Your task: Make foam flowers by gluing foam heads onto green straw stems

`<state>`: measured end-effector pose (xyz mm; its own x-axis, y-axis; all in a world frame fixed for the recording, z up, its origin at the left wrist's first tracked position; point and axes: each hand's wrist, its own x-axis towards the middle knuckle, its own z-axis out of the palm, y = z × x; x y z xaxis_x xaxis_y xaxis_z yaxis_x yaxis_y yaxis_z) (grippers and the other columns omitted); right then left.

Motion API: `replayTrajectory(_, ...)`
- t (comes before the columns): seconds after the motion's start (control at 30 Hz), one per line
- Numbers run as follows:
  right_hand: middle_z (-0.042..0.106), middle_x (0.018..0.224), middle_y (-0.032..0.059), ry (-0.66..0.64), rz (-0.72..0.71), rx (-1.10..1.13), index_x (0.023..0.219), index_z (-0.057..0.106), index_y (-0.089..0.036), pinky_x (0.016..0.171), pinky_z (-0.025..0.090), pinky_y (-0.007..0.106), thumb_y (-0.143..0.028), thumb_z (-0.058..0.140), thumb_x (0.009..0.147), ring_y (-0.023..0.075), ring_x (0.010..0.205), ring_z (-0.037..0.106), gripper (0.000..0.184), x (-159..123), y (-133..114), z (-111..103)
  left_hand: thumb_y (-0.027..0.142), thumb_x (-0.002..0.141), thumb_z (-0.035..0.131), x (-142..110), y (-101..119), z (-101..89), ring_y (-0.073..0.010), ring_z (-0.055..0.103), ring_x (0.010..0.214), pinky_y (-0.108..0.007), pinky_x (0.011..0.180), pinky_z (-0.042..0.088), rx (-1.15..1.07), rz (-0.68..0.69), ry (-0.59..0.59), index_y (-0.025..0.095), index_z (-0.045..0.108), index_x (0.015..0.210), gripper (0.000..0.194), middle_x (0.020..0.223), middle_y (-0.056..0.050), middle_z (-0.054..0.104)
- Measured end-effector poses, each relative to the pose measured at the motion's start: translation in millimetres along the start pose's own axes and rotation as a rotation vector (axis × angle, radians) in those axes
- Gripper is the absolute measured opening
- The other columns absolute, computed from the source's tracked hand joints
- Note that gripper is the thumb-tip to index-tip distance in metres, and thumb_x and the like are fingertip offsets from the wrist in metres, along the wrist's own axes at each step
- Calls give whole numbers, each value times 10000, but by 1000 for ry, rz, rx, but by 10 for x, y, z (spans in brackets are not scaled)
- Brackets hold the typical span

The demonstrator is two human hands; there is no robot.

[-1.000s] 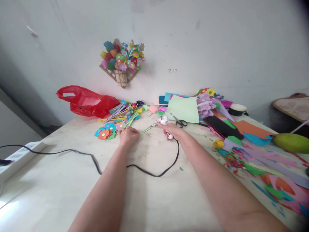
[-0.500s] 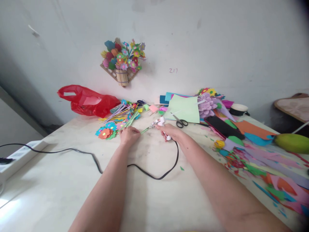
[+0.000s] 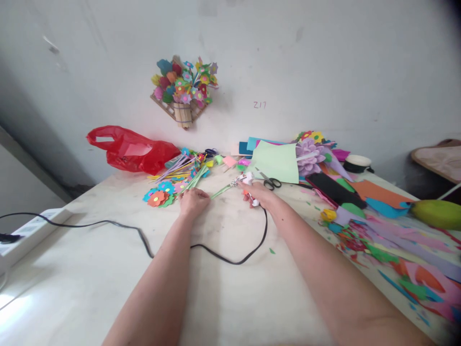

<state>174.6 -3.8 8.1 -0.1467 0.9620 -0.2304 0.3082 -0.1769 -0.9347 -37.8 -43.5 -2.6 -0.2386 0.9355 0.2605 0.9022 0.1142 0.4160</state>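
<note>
On the left edge of the table (image 3: 234, 307) lies a white power strip (image 3: 34, 235). From it a black cord (image 3: 236, 263) runs across the tabletop, passes out of sight behind the left forearm and curves up to the right hand. At the far left corner slumps a red plastic bag (image 3: 140, 151); cut-out flowers (image 3: 157, 198) lie flat in front of it, nearer the middle. Above the far edge, on the wall, hangs a bouquet (image 3: 185, 89).

The left hand (image 3: 193, 202) rests just beside the flowers, fingers curled and close together. A thin green strip (image 3: 221, 191) shows from its thumb side and reaches rightward; whether the fingers pinch or only press it, I cannot tell. Its right end is at the nose of a white glue gun (image 3: 247, 178), held in the closed right hand (image 3: 257, 192) toward the far side of the table.

Just beyond that wrist lie black-handled scissors (image 3: 272, 183), touching a pale green sheet (image 3: 276, 161) by the far edge. Farther right are a purple flower (image 3: 309, 154) and a black phone (image 3: 334, 191), then coloured scraps (image 3: 396, 269) along the right edge.
</note>
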Motion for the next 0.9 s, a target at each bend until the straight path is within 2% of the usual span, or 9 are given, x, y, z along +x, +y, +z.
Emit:
replayTrajectory(0.37,457,435,-32,-52,1,5,621,445,-154,315,416,216,-519,561,732,62,311,388,399,-68,-44,33,314,611,557,2,4,-2,-245,525,969,-415,941,285,-8,-4,-7,269,690,682,157,885,-16,671)
replayTrajectory(0.6,440,432,-45,3,22,8,642,446,-159,325,428,223,-539,569,714,65,317,389,406,-68,-51,27,316,612,556,8,3,-5,-253,536,959,-419,932,294,-3,-5,-19,262,694,693,169,884,-21,676)
replayTrajectory(0.9,430,420,-47,-79,1,0,622,428,-159,312,417,212,-548,570,708,65,319,392,423,-84,-58,87,330,616,555,5,-4,0,-249,527,973,-414,935,293,-13,-11,-16,261,691,698,174,890,-21,674)
